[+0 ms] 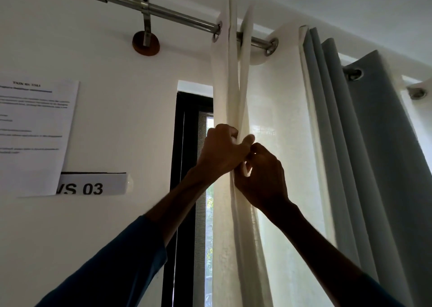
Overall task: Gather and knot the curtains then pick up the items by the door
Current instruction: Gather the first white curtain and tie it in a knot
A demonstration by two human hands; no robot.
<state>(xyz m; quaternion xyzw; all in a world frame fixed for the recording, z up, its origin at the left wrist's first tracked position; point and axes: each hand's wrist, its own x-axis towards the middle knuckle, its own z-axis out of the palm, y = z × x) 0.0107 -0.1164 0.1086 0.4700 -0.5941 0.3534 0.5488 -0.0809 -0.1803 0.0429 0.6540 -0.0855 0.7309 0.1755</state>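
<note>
1 sign point(93, 186), "VS 03", nr curtain point(275, 101)

Gap's open left of the cream curtain point(280, 96), along the dark window frame point(184, 143); grey curtain point(374, 143) crowds the right, rod point(177, 16) bars overhead.

One brushed steel curtain rod point(177, 14) is running across the top. One steel bracket on a round wooden base point(146, 42) is holding it near its left end. Four metal eyelets point(272, 46) are showing along the rod. Two curtains are hanging from it: one cream sheer curtain point(280, 143) and one grey-blue thick curtain point(374, 143). Two sheets are sitting on the wall below the rod's left end: one printed white paper point(35, 124) and one white label reading "VS 03" point(93, 187). Two hands are gripping the cream sheer curtain below the rod: left hand point(222, 152), right hand point(261, 178).
</note>
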